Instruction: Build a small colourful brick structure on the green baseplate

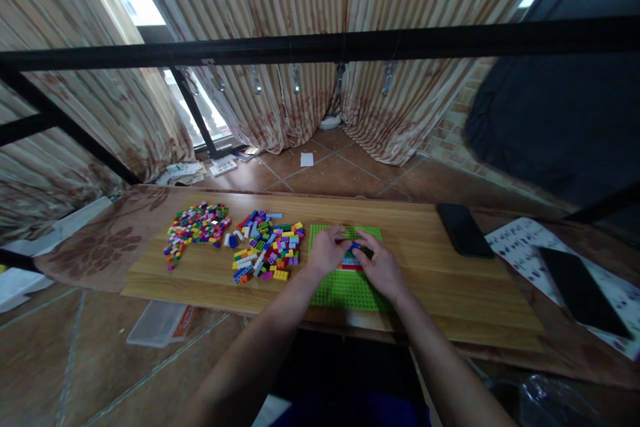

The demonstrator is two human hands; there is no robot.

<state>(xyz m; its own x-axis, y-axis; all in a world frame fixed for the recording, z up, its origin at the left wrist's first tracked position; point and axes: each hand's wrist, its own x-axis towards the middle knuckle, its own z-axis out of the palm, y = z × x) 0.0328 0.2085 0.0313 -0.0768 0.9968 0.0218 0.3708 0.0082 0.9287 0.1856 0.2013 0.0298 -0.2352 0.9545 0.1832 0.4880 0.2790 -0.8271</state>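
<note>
A green studded baseplate (345, 290) lies on the wooden board in front of me, with a few blue and red bricks (351, 263) set near its middle. Over these bricks my left hand (327, 250) and my right hand (381, 265) come together from either side. Between the fingertips is a small dark blue brick (355, 246). The right thumb and fingers close around it, while the left fingertips reach in at its left side. Whether the left fingers also press on it is hard to make out. The bricks beneath are partly hidden by my hands.
Left of the baseplate lie a heap of larger mixed bricks (270, 247) and a heap of tiny pieces (197, 227). A black phone (464, 230) rests at the right, near another dark device (583, 290) on a printed sheet (520, 250). A black metal bar (320, 48) crosses beyond the board.
</note>
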